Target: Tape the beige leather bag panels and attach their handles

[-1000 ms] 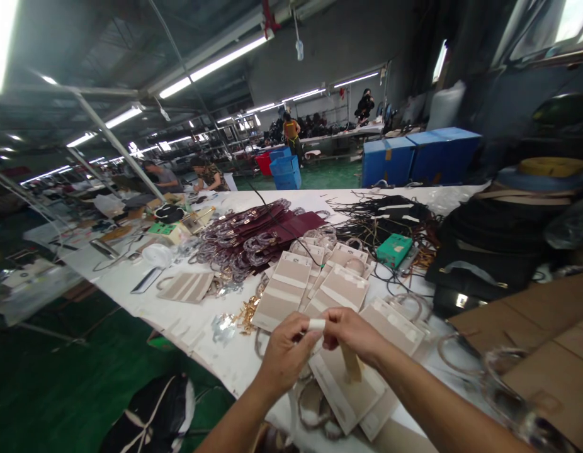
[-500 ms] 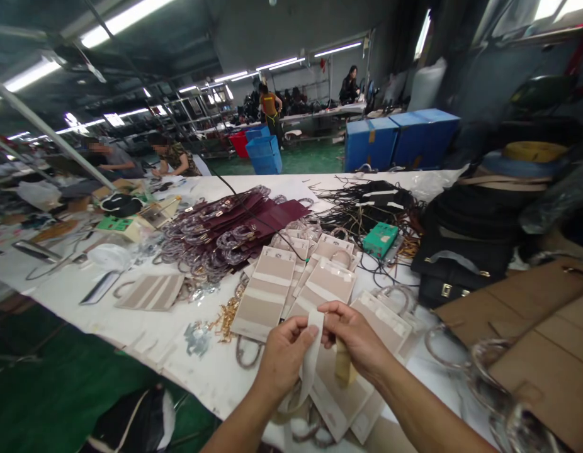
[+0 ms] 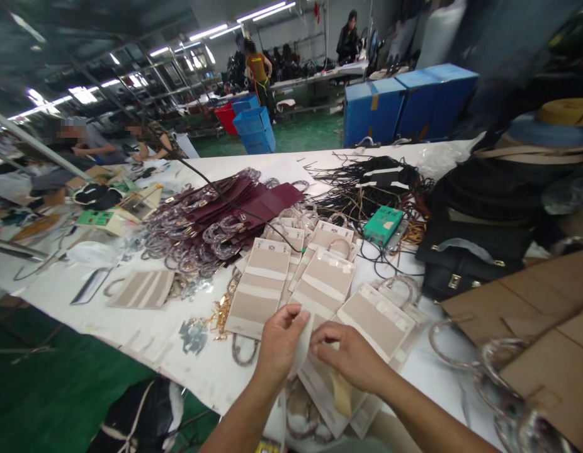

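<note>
My left hand point(image 3: 279, 345) and my right hand point(image 3: 350, 355) meet over the near edge of the white table point(image 3: 145, 330). Both pinch a thin white strip point(image 3: 301, 343) that runs down between them. A tan tab point(image 3: 342, 393) hangs below my right hand. Under the hands lie several beige bag panels point(image 3: 259, 286) with pale stripes, fanned out flat. A clear ring handle point(image 3: 244, 352) lies just left of my left hand.
Maroon panels with clear handles point(image 3: 225, 217) are piled farther back. A green box point(image 3: 383, 224) sits among black cords point(image 3: 371, 185). Black bags point(image 3: 475, 242) and cardboard point(image 3: 537, 314) lie to the right. Gold fittings point(image 3: 220, 311) are scattered. People work at far tables; blue crates point(image 3: 258, 129) stand behind.
The hands have come down from in front of me to just above the beige panels. The white strip, rolled at the fingertips at first, now hangs unrolled between both hands. The camera tilted down.
</note>
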`<state>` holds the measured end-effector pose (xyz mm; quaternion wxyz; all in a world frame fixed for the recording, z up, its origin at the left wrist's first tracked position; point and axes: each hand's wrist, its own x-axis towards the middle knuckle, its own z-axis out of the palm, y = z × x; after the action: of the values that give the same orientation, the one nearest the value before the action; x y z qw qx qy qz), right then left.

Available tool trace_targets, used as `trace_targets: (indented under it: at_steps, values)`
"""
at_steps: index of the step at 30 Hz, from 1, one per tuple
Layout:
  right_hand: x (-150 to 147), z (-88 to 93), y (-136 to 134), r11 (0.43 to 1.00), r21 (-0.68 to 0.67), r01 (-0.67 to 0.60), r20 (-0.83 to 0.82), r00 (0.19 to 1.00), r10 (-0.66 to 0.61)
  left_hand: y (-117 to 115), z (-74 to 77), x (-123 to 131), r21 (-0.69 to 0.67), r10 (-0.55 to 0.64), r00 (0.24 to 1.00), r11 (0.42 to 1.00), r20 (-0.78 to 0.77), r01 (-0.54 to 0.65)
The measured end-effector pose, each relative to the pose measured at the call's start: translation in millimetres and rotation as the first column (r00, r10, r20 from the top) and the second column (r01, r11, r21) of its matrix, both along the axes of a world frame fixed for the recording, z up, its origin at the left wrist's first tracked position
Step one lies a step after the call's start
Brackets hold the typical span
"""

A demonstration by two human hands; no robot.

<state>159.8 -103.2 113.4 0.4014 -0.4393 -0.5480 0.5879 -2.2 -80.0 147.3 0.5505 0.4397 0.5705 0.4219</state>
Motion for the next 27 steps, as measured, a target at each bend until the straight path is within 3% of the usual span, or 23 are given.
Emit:
trace_targets:
  at_steps: [2, 5, 10, 15, 19, 23, 27]
  values:
    - [15.0, -5.4, 8.1, 0.997, 0.027, 0.076, 0.073, 0.994, -0.078, 7.4, -6.3, 2.7, -0.056, -0.016, 1.0, 0.998, -0.005, 0.016]
    - [35.1, -7.5, 29.3, 0.967, 0.078, 0.242, 0.119, 0.961, -0.25, 17.5, -15.7, 8.2, -0.053, -0.142, 0.975, 0.989, -0.171, 0.135]
    - [53.4, -5.6, 68.4, 0.973, 0.232, -0.002, 0.249, 0.967, -0.058, 36.7, -35.1, 15.9, 0.058, -0.255, 0.837, 0.945, -0.484, 0.321]
    - [66.0, -14.6, 92.0, 0.953, 0.268, -0.143, 0.486, 0.874, -0.005, 60.5, -50.8, 19.7, 0.051, -0.369, 0.786, 0.891, -0.496, 0.451]
    - [73.0, -25.5, 105.8, 0.929, 0.265, -0.259, 0.619, 0.784, 0.042, 75.7, -56.2, 21.9, 0.005, -0.485, 0.661, 0.804, -0.573, 0.595]
    - [72.6, -34.9, 120.3, 0.916, 0.235, -0.326, 0.662, 0.743, 0.095, 91.1, -63.1, 21.6, -0.011, -0.511, 0.581, 0.757, -0.634, 0.654]
    - [65.6, -45.5, 138.9, 0.912, 0.252, -0.324, 0.668, 0.74, 0.078, 112.8, -78.4, 20.1, 0.017, -0.478, 0.588, 0.766, -0.652, 0.642]
